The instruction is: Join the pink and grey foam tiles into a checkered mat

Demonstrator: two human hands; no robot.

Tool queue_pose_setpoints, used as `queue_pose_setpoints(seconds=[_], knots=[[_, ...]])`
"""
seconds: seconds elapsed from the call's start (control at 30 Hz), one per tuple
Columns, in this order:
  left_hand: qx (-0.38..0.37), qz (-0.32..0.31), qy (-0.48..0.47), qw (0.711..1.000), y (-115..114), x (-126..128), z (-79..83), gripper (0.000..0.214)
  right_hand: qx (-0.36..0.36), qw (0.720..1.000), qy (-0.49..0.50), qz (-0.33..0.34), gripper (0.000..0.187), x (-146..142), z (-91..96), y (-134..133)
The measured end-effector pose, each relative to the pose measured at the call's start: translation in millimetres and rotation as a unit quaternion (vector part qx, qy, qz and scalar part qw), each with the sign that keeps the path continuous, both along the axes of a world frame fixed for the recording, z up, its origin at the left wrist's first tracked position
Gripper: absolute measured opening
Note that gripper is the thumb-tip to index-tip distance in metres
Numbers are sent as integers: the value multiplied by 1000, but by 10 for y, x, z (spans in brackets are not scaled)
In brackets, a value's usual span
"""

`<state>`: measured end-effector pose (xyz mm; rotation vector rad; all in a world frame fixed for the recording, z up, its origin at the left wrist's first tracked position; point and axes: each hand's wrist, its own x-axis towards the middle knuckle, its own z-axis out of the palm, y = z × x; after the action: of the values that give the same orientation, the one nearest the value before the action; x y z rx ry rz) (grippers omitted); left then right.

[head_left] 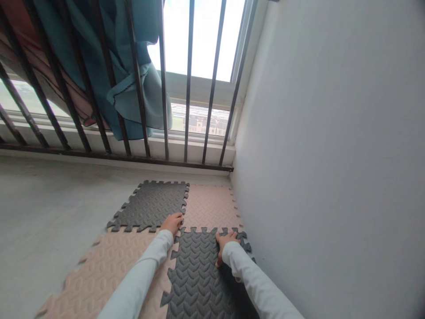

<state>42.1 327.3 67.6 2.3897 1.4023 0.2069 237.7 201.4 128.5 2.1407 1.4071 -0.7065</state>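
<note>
Four-square foam floor mats lie in a checker pattern of dark grey and pink. My left hand (172, 223) rests at the inner corner where the tiles meet, its fingers lying on the edge of the far dark grey foam tile (154, 201). On the near dark grey foam tile (195, 274), my right hand (227, 243) presses with fingers spread, close to the toothed seam with the far pink foam tile (210, 206). My left forearm crosses the near pink foam tile (99, 266). Neither hand grips anything that I can see.
A white wall (332, 155) rises along the right side of the mats. Ahead stands a dark metal railing (149, 159), with a blue-green cloth (133, 88) and a window (202, 40) behind it. Grey concrete floor (49, 204) extends to the left.
</note>
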Motion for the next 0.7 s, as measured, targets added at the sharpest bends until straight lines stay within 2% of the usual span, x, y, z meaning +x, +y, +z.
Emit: queue_pose_setpoints(seconds=[0.13, 0.33, 0.53, 0.63, 0.7], knots=[[-1, -17, 31, 999, -92, -24, -43, 43, 0, 1000, 0, -2, 130, -19, 29, -4], [43, -53, 111, 991, -236, -71, -40, 52, -7, 1000, -2, -4, 129, -23, 53, -2], [4, -57, 143, 988, -202, -34, -4, 54, -7, 1000, -1, -4, 128, -22, 47, -4], [-25, -33, 143, 989, -220, -28, 33, 56, -7, 1000, 1, -6, 128, -20, 43, -8], [-13, 29, 152, 988, -262, -80, 33, 59, -5, 1000, -1, -5, 128, -20, 48, -10]])
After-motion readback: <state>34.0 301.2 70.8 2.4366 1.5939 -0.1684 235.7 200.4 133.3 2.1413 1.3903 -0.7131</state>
